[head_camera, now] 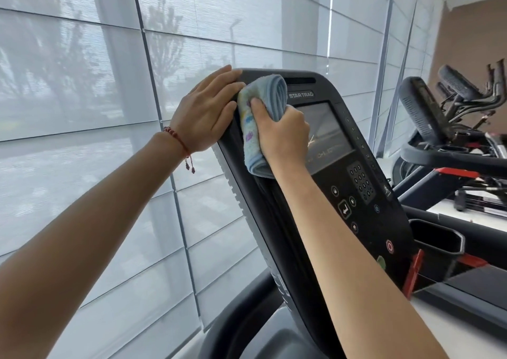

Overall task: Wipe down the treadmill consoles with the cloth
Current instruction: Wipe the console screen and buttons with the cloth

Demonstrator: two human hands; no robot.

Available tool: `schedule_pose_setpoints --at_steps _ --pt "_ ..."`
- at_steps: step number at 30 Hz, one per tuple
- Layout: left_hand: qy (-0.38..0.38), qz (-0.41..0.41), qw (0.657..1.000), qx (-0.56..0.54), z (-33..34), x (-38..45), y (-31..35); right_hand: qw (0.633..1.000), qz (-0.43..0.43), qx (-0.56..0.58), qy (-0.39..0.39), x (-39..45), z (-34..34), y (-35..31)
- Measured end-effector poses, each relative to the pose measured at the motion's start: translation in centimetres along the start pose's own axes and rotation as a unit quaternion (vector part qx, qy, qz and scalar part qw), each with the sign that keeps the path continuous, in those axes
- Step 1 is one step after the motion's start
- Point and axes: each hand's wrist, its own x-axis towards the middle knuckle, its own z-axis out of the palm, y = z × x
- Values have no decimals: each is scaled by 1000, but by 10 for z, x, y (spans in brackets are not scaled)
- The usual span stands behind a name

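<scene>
The right hand [284,133] gripped a folded blue cloth [259,122] and pressed it against the upper left of a black console [365,221], just beside its dark screen [326,136]. The left hand [205,111] lay flat on the console's top left edge, fingers straight, touching the cloth; a red bracelet [178,139] circled that wrist. Below the screen sat a keypad [362,179] and a red button [389,246]. Shaded windows [82,84] filled the background, and further machines [439,117] stood to the right.

Head-worn view, close over console [365,166]
</scene>
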Motion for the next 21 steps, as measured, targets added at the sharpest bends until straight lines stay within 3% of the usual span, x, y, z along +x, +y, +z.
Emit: schedule_pose_setpoints --at_steps 4,9,13,17,21 --pt "9 -2 1000 0 2 -1 1 1000 -2 -1 -5 -19 -16 22" --pt "17 -11 1000 -3 2 -2 3 998 61 -24 5 -67 -63 74" --pt "10 69 996 63 5 -6 14 988 140 -58 41 -108 -96 106" --pt "20 115 988 97 12 -16 23 985 147 -56 75 -103 -85 91" --pt "46 109 988 94 15 -15 23 995 71 -35 53 -70 -40 41"
